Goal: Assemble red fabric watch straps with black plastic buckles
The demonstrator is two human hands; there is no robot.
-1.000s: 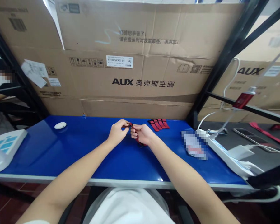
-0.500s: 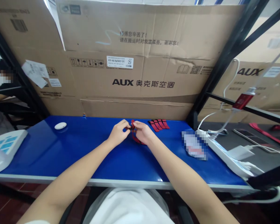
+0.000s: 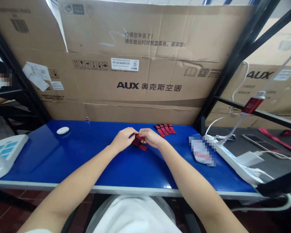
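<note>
Near the middle of the blue table (image 3: 87,161), my left hand (image 3: 123,138) and my right hand (image 3: 150,137) meet fingertip to fingertip. Both are closed on a red strap (image 3: 142,147) with black parts, whose lower end hangs out below the fingers. The fingers hide part of the strap. Several similar red straps with black bands (image 3: 165,130) lie side by side to the right of my right hand, near the back edge.
At the left are a white oval object (image 3: 62,130) and a white device (image 3: 11,152). A packet (image 3: 202,152) and a white power strip (image 3: 235,161) with cables lie at the right. A cardboard panel (image 3: 135,110) stands behind. A person (image 3: 5,79) is at the far left.
Both hands have shifted slightly, and the strap between them has turned. Its lower end now points down to the right, more in view. The straps at the back have not moved.
</note>
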